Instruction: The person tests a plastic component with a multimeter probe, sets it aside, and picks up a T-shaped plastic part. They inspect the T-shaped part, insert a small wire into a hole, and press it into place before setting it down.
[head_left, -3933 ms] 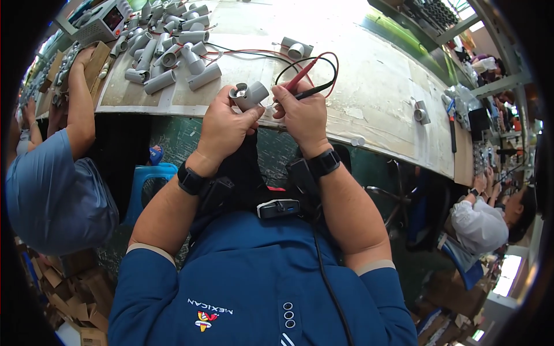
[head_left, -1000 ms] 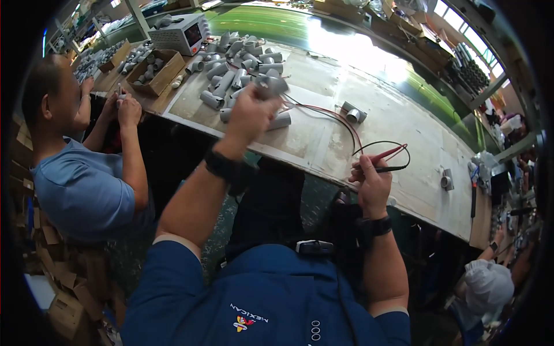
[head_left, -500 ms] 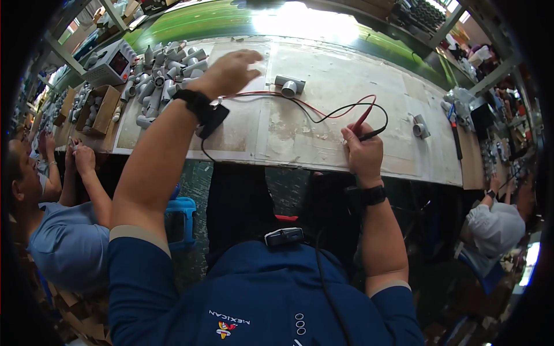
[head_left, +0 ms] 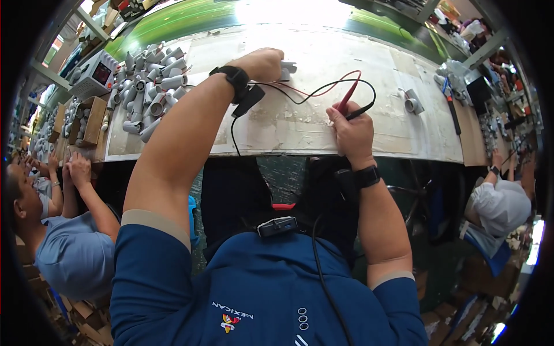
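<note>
My left hand (head_left: 264, 64) reaches over the worktable and is closed on a grey T-shaped pipe fitting (head_left: 288, 68). Part of that fitting pokes out past the hand, and my fingertips are hidden behind it. Near the table's front edge my right hand (head_left: 353, 128) is closed around two test probes, a red probe (head_left: 348, 98) and a black probe (head_left: 361, 111). Their red and black leads loop leftward across the table and pass beneath my left hand. Farther right, a second grey T-shaped fitting (head_left: 412, 104) lies alone on the white tabletop (head_left: 311, 130).
Several loose grey fittings (head_left: 151, 81) are heaped at the left, beside a boxy instrument (head_left: 97, 76) with a dark screen and an open cardboard box (head_left: 92, 124). Behind the table runs a green belt (head_left: 173, 29). Co-workers sit left (head_left: 75, 251) and right (head_left: 501, 202).
My left hand has moved right from beside the T-shaped fitting and closed on it. My right hand still grips both probes. The whole view has shifted slightly.
</note>
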The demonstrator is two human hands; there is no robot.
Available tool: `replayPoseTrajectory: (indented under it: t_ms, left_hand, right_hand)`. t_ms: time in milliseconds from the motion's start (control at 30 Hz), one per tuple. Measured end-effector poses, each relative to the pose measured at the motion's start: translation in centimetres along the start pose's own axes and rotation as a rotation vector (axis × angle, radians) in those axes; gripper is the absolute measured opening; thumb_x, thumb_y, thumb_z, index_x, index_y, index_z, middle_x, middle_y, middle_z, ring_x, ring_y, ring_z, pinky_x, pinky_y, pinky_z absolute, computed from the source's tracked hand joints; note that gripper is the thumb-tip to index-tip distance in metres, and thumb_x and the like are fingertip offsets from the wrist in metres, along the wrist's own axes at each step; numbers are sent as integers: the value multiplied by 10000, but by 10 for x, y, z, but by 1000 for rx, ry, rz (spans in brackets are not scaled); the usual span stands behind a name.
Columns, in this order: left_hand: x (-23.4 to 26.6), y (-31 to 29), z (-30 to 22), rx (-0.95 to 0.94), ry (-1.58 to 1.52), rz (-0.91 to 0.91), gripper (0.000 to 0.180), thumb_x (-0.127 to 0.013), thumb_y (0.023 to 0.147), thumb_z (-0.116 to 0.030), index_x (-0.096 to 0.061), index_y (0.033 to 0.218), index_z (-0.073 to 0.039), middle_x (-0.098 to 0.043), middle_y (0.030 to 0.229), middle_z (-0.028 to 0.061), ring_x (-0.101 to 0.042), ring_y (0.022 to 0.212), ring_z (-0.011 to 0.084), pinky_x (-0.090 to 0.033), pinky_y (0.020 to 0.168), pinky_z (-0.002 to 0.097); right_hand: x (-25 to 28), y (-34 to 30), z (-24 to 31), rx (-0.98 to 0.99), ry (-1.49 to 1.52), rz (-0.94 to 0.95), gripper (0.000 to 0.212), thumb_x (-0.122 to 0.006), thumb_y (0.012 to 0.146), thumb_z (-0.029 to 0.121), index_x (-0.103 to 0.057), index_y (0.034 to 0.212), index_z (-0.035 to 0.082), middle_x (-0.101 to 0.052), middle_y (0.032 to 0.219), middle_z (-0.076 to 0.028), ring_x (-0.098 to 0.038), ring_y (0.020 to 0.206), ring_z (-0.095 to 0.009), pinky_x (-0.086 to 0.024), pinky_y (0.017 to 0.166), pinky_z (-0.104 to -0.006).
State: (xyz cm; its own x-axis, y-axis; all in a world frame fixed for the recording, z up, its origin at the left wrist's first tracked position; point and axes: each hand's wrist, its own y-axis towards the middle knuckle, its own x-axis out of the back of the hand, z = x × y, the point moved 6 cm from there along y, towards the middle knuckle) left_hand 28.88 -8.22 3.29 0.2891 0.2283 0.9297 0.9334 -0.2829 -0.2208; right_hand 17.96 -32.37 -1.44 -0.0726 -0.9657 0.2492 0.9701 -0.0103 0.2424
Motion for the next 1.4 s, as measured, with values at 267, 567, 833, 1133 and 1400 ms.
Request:
replayPoseTrajectory:
  t_ms: [267, 567, 833, 1133, 1400]
  left_hand:
    - [4, -48, -1, -187, -102, -435, 375, -609, 849, 18, -660, 1221, 4, -678, 1209, 201, -679, 1089, 376, -539, 994, 430]
    - [-10, -59, -35, -465, -10, -665, 303, -666, 896, -68, -701, 1197, -55, -672, 1141, 142, -700, 1028, 329, -573, 916, 404]
    - [-11, -31, -55, -552, 258, -763, 255, -738, 936, -164, -672, 1157, -54, -682, 1076, 131, -706, 904, 318, -583, 806, 406]
    - [-14, -176, -20, 124, -618, -589, 269, -689, 966, -243, -625, 1107, -22, -693, 888, 190, -703, 840, 313, -550, 766, 408]
    - [-91, -262, -6, 165, -652, -646, 373, -716, 918, -148, -549, 1223, -15, -641, 1061, 223, -665, 940, 389, -536, 812, 432]
  right_hand:
    - [0, 0, -6, -46, 3, 3, 165, -796, 917, 152, -724, 923, 5, -683, 698, -42, -599, 631, -113, -482, 594, -288]
    - [1, -2, 8, 67, -121, -7, 134, -776, 946, 134, -711, 940, 17, -653, 707, 0, -567, 600, -62, -443, 540, -246]
    - [1, -2, 1, -5, -62, 14, 123, -765, 949, 124, -711, 939, 14, -656, 712, -1, -569, 592, -67, -446, 540, -247]
    - [-7, -6, 10, -346, 330, 121, 127, -748, 961, 112, -716, 1003, -4, -691, 756, -57, -602, 582, -92, -465, 506, -215]
    - [-87, -25, 35, -340, 479, 309, 161, -757, 958, 114, -723, 1050, -15, -707, 783, -78, -614, 586, -101, -465, 496, -214]
